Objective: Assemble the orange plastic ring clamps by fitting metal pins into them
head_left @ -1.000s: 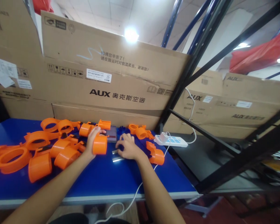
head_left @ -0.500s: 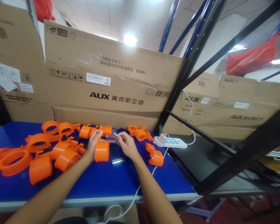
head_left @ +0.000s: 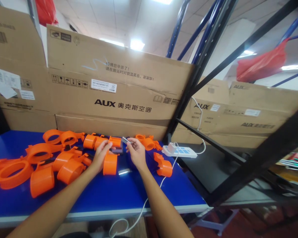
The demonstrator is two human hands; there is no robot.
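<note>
My left hand (head_left: 100, 157) is closed around an orange plastic cylinder (head_left: 110, 163) that it holds just above the blue table (head_left: 119, 191). Beside it, my right hand (head_left: 137, 153) pinches a small shiny metal strip (head_left: 125, 140) between its fingertips, raised close to the top of the cylinder. A second metal strip (head_left: 124, 172) lies flat on the table below my right hand. A dark flat block (head_left: 118, 149) sits just behind the cylinder.
Several orange plastic rings and cylinders (head_left: 39, 162) lie heaped on the table's left. More orange parts (head_left: 163, 164) lie right of my hands. A white power strip (head_left: 178, 151) with a cable sits on a black shelf. Large cardboard boxes (head_left: 119, 89) wall the back; black rack beams (head_left: 238, 158) cross the right.
My right hand has picked a metal strip off the table and lifted it toward the top of the orange cylinder. My left hand has kept its hold on the cylinder.
</note>
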